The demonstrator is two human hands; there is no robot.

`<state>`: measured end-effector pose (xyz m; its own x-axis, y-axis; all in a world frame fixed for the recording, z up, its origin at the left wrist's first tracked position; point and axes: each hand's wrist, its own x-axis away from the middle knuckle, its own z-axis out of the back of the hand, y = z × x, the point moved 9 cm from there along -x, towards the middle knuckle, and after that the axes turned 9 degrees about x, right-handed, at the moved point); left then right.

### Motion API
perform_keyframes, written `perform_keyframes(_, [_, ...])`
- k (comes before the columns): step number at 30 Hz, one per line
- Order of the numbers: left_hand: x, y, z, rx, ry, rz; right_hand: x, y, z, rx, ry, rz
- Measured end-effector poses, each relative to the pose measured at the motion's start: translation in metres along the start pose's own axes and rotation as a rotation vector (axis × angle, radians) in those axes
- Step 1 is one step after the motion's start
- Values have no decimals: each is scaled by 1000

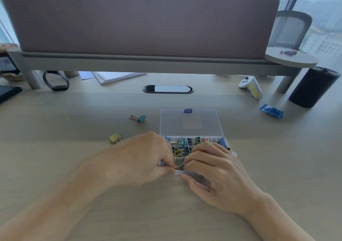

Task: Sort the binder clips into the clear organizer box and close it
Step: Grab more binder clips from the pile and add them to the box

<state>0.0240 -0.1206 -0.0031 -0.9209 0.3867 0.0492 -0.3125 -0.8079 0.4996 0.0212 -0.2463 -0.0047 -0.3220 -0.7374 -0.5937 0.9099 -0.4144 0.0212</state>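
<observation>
Left hand [144, 159] and right hand [218, 174] pinch a clip [179, 166], likely light and springy, over the box [192, 122]. For the spares [138, 118] at ten o'clock, take the handles.

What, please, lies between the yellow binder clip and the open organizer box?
Only the left hand, pinching a second clip with the right hand over the organizer box; the yellow binder clip otherwise faces bare desk.

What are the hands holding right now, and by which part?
A teal binder clip over the organizer box. The left hand pinches its wire handles; the right hand seems to grip its teal body, mostly hidden.
</observation>
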Motion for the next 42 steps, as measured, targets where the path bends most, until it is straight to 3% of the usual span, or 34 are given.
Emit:
perform_keyframes(13, [6, 4, 5, -194, 12, -1, 1, 2, -6, 1, -58, -9])
perform_keyframes(29, [8, 8, 23, -120, 91, 4, 2, 2, -4, -2, -33, -11])
perform_keyframes(34, [16, -44, 68, -84, 277, 214, 5, 7, -8, -10, -54, -46])
perform_keyframes(38, [30, -98, 63, -294, 91, 473, 4, 8, -6, -20, -44, -61])
perform_keyframes(42, [35, -115, 56, -259, 45, 523, 4, 9, -7, -29, -45, -76])
